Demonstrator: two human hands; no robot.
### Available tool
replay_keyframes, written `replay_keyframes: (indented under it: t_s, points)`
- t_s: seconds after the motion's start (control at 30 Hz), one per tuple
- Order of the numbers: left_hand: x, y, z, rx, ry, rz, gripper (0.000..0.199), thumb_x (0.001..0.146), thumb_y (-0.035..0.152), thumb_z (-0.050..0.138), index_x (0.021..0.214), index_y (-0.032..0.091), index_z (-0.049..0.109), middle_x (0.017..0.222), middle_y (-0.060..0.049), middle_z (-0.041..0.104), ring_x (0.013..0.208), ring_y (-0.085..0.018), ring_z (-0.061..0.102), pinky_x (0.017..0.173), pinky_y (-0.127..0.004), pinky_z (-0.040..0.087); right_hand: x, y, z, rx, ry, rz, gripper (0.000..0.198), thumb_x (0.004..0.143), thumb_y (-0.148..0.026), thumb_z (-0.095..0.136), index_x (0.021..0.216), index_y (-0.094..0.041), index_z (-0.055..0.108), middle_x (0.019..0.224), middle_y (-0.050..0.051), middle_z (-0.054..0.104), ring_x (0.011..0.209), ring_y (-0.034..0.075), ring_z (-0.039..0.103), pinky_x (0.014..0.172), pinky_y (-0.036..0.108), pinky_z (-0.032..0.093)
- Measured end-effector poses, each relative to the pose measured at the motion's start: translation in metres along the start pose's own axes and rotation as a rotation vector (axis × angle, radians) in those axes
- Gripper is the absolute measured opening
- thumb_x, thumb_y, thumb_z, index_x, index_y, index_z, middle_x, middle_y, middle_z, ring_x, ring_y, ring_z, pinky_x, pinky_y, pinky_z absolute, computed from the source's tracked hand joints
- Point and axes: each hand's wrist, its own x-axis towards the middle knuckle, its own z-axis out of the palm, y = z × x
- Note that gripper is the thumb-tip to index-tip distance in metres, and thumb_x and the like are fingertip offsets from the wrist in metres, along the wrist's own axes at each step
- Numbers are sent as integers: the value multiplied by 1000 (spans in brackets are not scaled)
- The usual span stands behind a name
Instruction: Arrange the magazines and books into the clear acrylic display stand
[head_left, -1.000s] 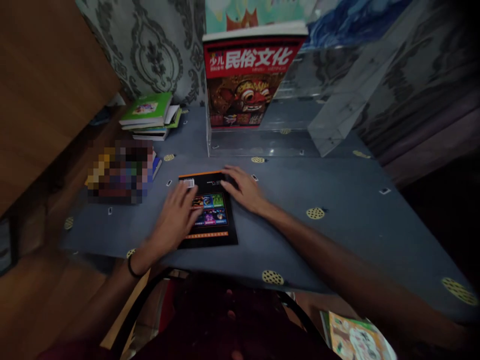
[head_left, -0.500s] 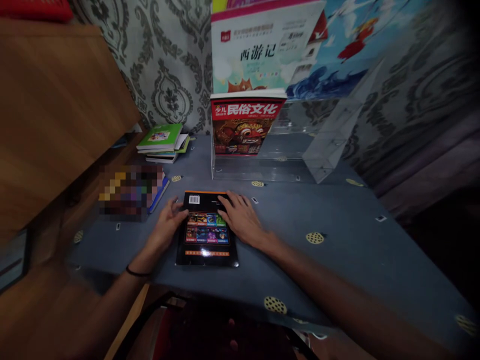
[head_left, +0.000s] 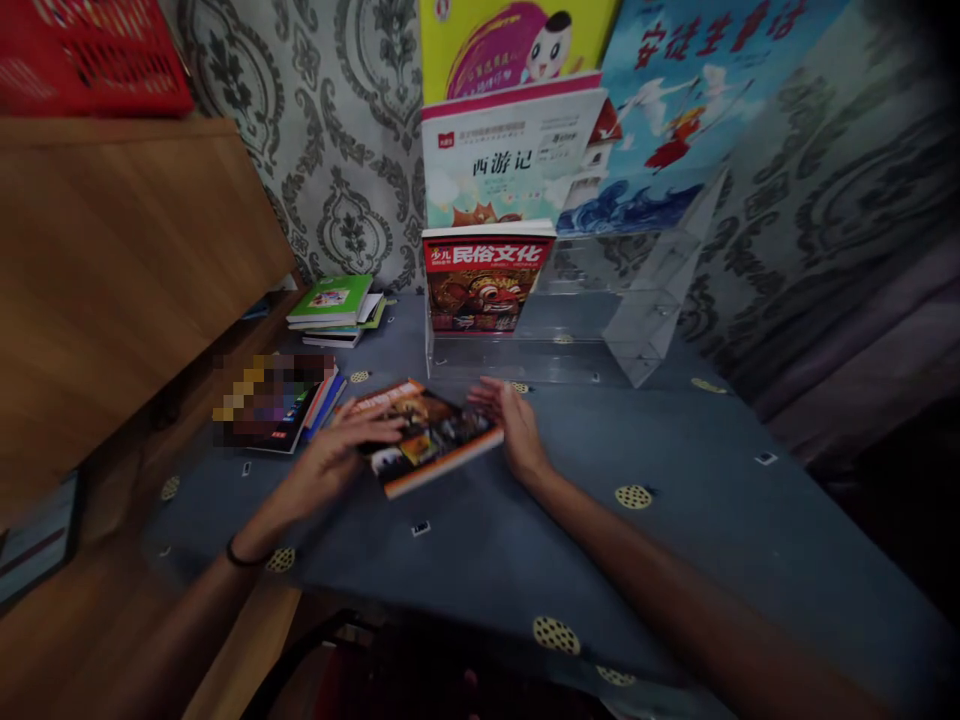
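A dark book (head_left: 431, 435) with an orange-edged picture cover sits at a slant between my hands, its front side up. The fingers of my left hand (head_left: 337, 450) lie over its left part, and the thumb is hidden, seemingly beneath the book. My right hand (head_left: 517, 425) is beside the book's right corner, fingers stretched out and slightly blurred, with the palm facing the edge. Whether the book's far side touches the table cannot be made out. A black band circles my left wrist.
A clear acrylic rack (head_left: 637, 330) at the back holds several books, including a red-titled book (head_left: 484, 285). To the left are a small pile of books (head_left: 330, 300) and a partly blurred-out stack (head_left: 277, 405). A wooden cabinet (head_left: 135, 220) borders the blue tablecloth (head_left: 675, 560); a red basket (head_left: 97, 60) tops it.
The book has been turned from its back cover to its front and now lies slanted, farther back. My left hand has moved onto it; my right hand has shifted to its right edge.
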Motion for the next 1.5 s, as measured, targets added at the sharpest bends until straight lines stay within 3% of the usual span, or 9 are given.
replay_keyframes:
  t_s: [0.07,0.13,0.3,0.43,0.53,0.67,0.8,0.93,1.5]
  points:
    - [-18,-8,19,108,-172,2,41,95,10,45,121,29,71,132,-6,70,144,-26,46,122,-69,18,1,-3,-1,4,7,9,67,94,-76,37,115,-19,66,107,13,74,99,27,73,85,44,60]
    - [-32,-11,30,184,-263,1,51,92,4,43,130,29,66,142,-7,64,149,-24,39,121,-67,23,-3,-8,0,-84,-37,-46,64,95,-74,39,110,-20,68,104,12,75,97,27,73,86,43,59]
    - [-44,-7,23,205,-367,43,55,90,7,48,140,29,58,155,-5,50,151,-22,34,120,-53,37,-26,-23,13,-447,-356,-361,41,103,-47,42,108,-21,73,105,10,76,102,25,70,95,45,55]
    - [-55,-18,31,322,-125,-107,40,98,21,49,137,21,60,150,-11,55,144,-24,46,119,-51,40,-43,-30,40,-581,-660,-532,38,105,-34,40,130,-22,66,130,11,69,124,25,63,107,50,50]
    - [-65,-26,47,439,60,-225,44,101,24,44,144,17,50,153,-16,51,144,-27,47,118,-53,42,-48,-34,70,-652,-857,-565,48,105,-40,43,148,-20,51,151,14,54,141,26,49,118,51,40]
    - [-72,-27,56,476,75,-265,45,99,22,45,144,18,48,145,-16,57,136,-28,54,110,-49,50,-44,-31,112,-705,-995,-564,64,104,-53,42,154,-13,40,158,18,43,150,27,36,125,52,28]
    - [-72,-25,52,504,80,-248,41,97,20,46,137,18,52,137,-14,63,127,-28,61,105,-45,54,-36,-21,135,-712,-999,-560,62,103,-56,41,152,-18,44,156,15,47,149,27,38,124,51,30]
    - [-72,-25,48,546,71,-214,38,96,19,47,134,16,54,135,-15,63,126,-30,61,105,-48,53,-33,-19,139,-714,-974,-573,58,104,-55,40,149,-19,48,153,15,51,146,26,43,122,50,34]
    - [-73,-28,49,582,58,-168,41,103,30,41,142,19,52,147,-15,57,129,-30,59,107,-50,52,-15,-8,103,-870,-763,-463,65,102,-58,43,148,-13,49,155,20,46,150,31,35,123,55,30]
